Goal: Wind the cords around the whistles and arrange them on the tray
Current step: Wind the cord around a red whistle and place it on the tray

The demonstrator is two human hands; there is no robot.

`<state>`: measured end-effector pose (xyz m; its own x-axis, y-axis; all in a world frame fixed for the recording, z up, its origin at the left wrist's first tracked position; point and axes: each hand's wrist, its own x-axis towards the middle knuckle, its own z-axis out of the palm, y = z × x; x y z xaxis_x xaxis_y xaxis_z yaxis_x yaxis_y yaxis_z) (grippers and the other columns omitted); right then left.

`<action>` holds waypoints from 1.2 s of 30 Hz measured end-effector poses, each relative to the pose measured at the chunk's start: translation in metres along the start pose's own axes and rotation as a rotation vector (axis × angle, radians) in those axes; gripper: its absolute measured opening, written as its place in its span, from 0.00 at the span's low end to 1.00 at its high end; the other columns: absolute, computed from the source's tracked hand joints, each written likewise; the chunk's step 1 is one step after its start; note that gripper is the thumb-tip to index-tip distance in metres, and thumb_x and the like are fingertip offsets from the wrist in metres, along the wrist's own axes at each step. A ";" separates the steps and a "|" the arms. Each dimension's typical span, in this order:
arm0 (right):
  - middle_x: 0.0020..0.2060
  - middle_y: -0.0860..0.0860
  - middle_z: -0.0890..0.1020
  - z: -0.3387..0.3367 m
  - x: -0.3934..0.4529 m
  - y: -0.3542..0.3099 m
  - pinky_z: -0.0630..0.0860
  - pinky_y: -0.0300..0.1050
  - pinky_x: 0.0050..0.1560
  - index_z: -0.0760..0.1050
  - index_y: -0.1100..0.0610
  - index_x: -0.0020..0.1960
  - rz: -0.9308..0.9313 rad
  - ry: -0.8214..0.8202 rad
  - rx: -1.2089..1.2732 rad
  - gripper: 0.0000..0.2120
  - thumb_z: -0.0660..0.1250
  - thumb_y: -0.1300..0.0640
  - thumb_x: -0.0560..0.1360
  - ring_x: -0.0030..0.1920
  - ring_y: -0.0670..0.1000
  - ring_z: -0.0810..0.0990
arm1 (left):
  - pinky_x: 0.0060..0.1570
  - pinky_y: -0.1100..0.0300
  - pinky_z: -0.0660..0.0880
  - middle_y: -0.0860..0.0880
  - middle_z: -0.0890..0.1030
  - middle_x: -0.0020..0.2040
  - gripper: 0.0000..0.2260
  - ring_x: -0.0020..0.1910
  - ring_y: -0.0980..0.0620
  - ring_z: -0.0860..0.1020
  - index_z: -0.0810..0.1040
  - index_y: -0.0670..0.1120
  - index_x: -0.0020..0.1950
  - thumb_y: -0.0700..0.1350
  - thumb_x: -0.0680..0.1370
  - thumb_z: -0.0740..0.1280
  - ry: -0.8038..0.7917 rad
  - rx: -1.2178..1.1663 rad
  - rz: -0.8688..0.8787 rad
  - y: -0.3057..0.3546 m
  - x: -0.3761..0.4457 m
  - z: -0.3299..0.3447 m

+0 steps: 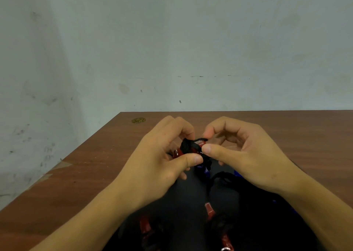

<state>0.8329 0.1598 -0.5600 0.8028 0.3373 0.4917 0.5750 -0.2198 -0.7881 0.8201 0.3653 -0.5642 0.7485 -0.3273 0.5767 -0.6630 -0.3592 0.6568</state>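
A red whistle with black cord wound around it is held between both hands above the black tray. My left hand pinches the whistle's left side between thumb and fingers. My right hand pinches the cord at the whistle's right end with thumb and forefinger. Two red whistles lie on the tray below: one near the middle with its cord, another to the left. A blue whistle sits under the held one, partly hidden.
The brown wooden table reaches to a pale wall at the back, and its left edge runs diagonally. A small gold round mark sits near the far left corner. A loose black cord lies on the tray under my right hand.
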 end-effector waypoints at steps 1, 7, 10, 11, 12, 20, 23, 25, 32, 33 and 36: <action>0.39 0.50 0.83 -0.001 0.000 -0.001 0.77 0.38 0.40 0.80 0.50 0.46 -0.004 -0.009 -0.026 0.05 0.75 0.57 0.73 0.39 0.47 0.81 | 0.32 0.61 0.79 0.53 0.75 0.45 0.16 0.35 0.48 0.81 0.73 0.58 0.46 0.40 0.73 0.75 0.004 0.043 0.011 0.000 0.000 0.000; 0.42 0.47 0.79 -0.007 -0.001 -0.006 0.71 0.31 0.36 0.78 0.51 0.45 -0.026 -0.115 -0.159 0.06 0.74 0.59 0.74 0.34 0.40 0.77 | 0.31 0.58 0.79 0.57 0.73 0.48 0.16 0.39 0.52 0.79 0.72 0.57 0.49 0.46 0.71 0.77 0.000 0.260 0.123 -0.004 0.000 -0.002; 0.44 0.46 0.78 -0.007 -0.002 -0.005 0.73 0.34 0.37 0.76 0.50 0.46 -0.076 -0.132 -0.241 0.06 0.73 0.58 0.75 0.38 0.44 0.79 | 0.32 0.57 0.80 0.57 0.73 0.49 0.15 0.42 0.53 0.78 0.74 0.55 0.52 0.46 0.71 0.76 -0.024 0.284 0.153 -0.005 0.000 -0.004; 0.45 0.46 0.78 -0.007 -0.003 -0.004 0.75 0.37 0.39 0.76 0.49 0.46 -0.098 -0.129 -0.276 0.06 0.72 0.57 0.75 0.42 0.46 0.79 | 0.32 0.57 0.80 0.57 0.73 0.50 0.14 0.42 0.53 0.78 0.74 0.54 0.52 0.46 0.72 0.76 -0.027 0.288 0.158 -0.006 0.000 -0.004; 0.46 0.45 0.77 -0.006 -0.003 -0.004 0.77 0.40 0.41 0.75 0.49 0.46 -0.121 -0.125 -0.306 0.06 0.72 0.56 0.76 0.45 0.48 0.79 | 0.32 0.57 0.80 0.58 0.72 0.50 0.14 0.43 0.53 0.77 0.74 0.54 0.52 0.47 0.72 0.76 -0.028 0.302 0.166 -0.006 0.000 -0.004; 0.46 0.42 0.75 0.003 -0.003 -0.005 0.78 0.44 0.39 0.72 0.46 0.45 -0.242 -0.061 -0.424 0.08 0.70 0.56 0.76 0.43 0.51 0.78 | 0.26 0.61 0.79 0.56 0.73 0.49 0.12 0.35 0.51 0.79 0.76 0.54 0.52 0.47 0.72 0.75 -0.011 0.224 0.129 0.000 -0.001 -0.001; 0.44 0.42 0.76 0.010 -0.002 -0.003 0.74 0.37 0.36 0.74 0.47 0.44 -0.224 0.014 -0.393 0.07 0.71 0.56 0.76 0.43 0.47 0.78 | 0.27 0.57 0.79 0.54 0.75 0.47 0.12 0.30 0.50 0.81 0.75 0.55 0.49 0.46 0.72 0.75 0.046 0.176 0.083 0.000 0.000 0.001; 0.41 0.41 0.79 0.012 -0.003 -0.003 0.71 0.32 0.33 0.76 0.48 0.44 -0.168 0.053 -0.276 0.07 0.71 0.59 0.76 0.38 0.43 0.79 | 0.27 0.57 0.79 0.48 0.77 0.42 0.13 0.27 0.50 0.81 0.74 0.55 0.46 0.43 0.72 0.76 0.091 0.083 0.023 0.002 -0.001 0.003; 0.40 0.49 0.84 0.011 -0.002 -0.003 0.81 0.56 0.37 0.81 0.46 0.46 -0.100 0.057 -0.093 0.05 0.71 0.57 0.76 0.40 0.51 0.83 | 0.30 0.50 0.81 0.48 0.80 0.38 0.11 0.28 0.42 0.81 0.71 0.49 0.46 0.39 0.73 0.73 0.071 -0.244 -0.091 0.003 0.001 0.006; 0.40 0.49 0.83 0.011 -0.002 -0.003 0.81 0.58 0.37 0.81 0.46 0.46 -0.101 0.063 -0.086 0.05 0.71 0.57 0.76 0.40 0.52 0.82 | 0.30 0.49 0.81 0.50 0.80 0.40 0.11 0.29 0.41 0.81 0.71 0.49 0.46 0.41 0.72 0.72 0.066 -0.264 -0.088 0.003 0.002 0.006; 0.43 0.49 0.83 0.012 -0.002 -0.002 0.80 0.61 0.37 0.81 0.45 0.48 -0.103 0.081 -0.059 0.06 0.71 0.56 0.75 0.40 0.58 0.82 | 0.30 0.49 0.81 0.53 0.78 0.46 0.10 0.30 0.39 0.82 0.72 0.49 0.47 0.44 0.71 0.71 0.075 -0.304 -0.070 0.006 0.002 0.006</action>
<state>0.8286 0.1707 -0.5641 0.7477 0.2868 0.5989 0.6614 -0.2420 -0.7099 0.8176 0.3572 -0.5623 0.7980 -0.2414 0.5522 -0.5860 -0.0975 0.8044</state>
